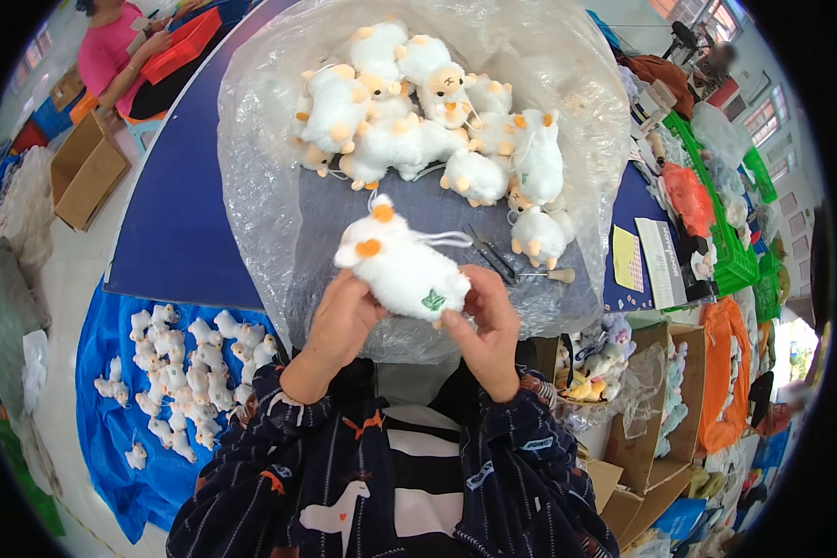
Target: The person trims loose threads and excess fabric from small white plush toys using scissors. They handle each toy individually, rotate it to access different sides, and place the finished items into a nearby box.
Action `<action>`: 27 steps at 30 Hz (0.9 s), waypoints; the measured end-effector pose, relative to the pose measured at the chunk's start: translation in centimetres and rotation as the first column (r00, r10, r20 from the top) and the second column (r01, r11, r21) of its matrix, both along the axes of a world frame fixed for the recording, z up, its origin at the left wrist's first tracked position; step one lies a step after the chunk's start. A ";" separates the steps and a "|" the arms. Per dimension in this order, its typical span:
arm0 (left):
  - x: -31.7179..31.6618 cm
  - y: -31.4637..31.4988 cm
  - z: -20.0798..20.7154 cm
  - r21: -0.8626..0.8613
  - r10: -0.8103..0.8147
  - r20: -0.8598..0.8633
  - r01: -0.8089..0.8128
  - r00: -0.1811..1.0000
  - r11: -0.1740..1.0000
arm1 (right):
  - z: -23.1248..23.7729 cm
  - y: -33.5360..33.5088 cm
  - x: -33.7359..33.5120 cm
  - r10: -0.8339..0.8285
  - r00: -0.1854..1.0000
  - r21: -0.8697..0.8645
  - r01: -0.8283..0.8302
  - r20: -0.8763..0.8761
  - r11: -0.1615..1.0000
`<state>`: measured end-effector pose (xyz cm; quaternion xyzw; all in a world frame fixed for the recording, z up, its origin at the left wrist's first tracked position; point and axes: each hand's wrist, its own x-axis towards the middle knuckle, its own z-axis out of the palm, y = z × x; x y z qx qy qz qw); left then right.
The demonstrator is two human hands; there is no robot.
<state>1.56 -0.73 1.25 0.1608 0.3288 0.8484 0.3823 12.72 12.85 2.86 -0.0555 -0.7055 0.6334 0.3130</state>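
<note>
Between my two hands I hold a white plush sheep (402, 272) over the near side of the table. It has orange patches at the head end, a white cord loop and a small green leaf-shaped mark on its flank. My left hand (342, 318) grips its underside near the head. My right hand (485, 324) pinches its rear end, the thumb just below the green mark. Beyond it lies a pile of similar plush sheep (391, 144) on the plastic-covered table. To the right of the held toy are dark-handled snips (493, 256) and a wooden-handled awl (560, 275).
Clear plastic sheeting (260, 177) drapes over the blue table (172, 214). More small white plush toys (191, 372) lie on a blue sheet (112, 446) at lower left. A cardboard box (684, 409) stands at right, near a green crate (737, 260). Another person (112, 56) sits at upper left.
</note>
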 end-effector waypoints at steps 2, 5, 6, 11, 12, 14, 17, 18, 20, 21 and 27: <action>-0.2 -0.8 -0.2 0.048 -0.032 -0.025 0.034 0.999 0.998 | 0.4 -0.2 0.0 -0.039 0.999 0.184 0.044 -0.031 0.982; 0.2 -1.4 -0.2 0.006 -0.029 -0.097 0.030 0.995 1.000 | 0.6 -0.1 0.1 -0.056 0.998 0.384 0.051 0.002 0.922; 0.3 -1.2 -0.2 -0.040 0.041 -0.137 -0.047 0.990 0.998 | 0.9 -0.4 0.3 -0.057 0.998 0.469 0.065 -0.031 0.881; -1.8 -3.4 0.4 0.346 0.313 -0.267 -0.212 0.912 0.914 | 2.5 1.0 0.6 -0.096 0.994 0.601 0.102 -0.043 0.793; -3.5 -5.1 1.9 0.591 0.183 -0.061 -0.112 0.981 0.799 | 3.0 1.8 0.8 -0.140 0.987 0.672 0.154 -0.076 0.725; -4.9 -8.2 4.8 0.892 -0.207 0.048 0.051 0.977 0.448 | 3.5 4.0 1.2 -0.391 0.918 0.697 0.327 -0.072 0.639; -5.4 -9.1 5.0 0.954 -0.255 -0.117 0.180 0.960 0.240 | 3.4 7.1 1.2 -0.670 0.742 0.818 0.393 -0.012 0.420; -5.2 -8.6 4.5 0.935 -0.300 -0.174 0.253 0.938 0.249 | 2.9 7.7 1.1 -0.716 0.697 0.848 0.357 0.038 0.392; -4.5 -7.3 2.8 0.840 -0.362 -0.174 0.330 0.916 0.431 | 2.2 8.6 0.3 -0.772 0.626 0.887 0.286 0.112 0.361; -3.9 -5.9 2.2 0.730 -0.358 -0.154 0.350 0.921 0.586 | 1.9 9.3 0.2 -0.797 0.588 0.899 0.266 0.136 0.349; -0.5 -2.4 1.7 -0.085 -0.266 -0.272 0.253 0.925 0.964 | 2.7 10.4 -0.1 -0.722 0.666 0.799 0.322 0.189 0.507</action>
